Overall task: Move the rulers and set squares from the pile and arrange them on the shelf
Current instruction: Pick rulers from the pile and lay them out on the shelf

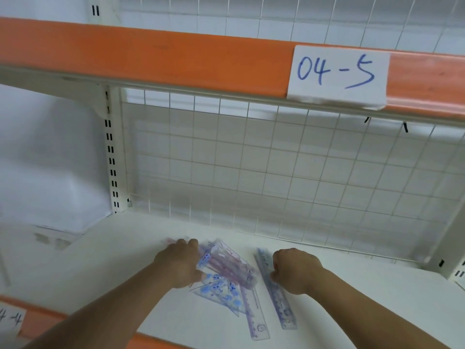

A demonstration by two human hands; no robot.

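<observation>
L hand curls its fingers over the 9 o'clock edge of the pile of clear plastic rulers and set squares w/ blue and pink print, grasping it. R hand is clenched, touching a separate clear blue-print ruler at 3 o'clock of the pile; can't tell if it pinches it. All lie on the white shelf board. White wire grid back at 12 o'clock; white paper label "04-5" at 1 o'clock.

Left hand grips the pile of rulers and set squares on the shelf; right hand touches a ruler beside the pile.
</observation>
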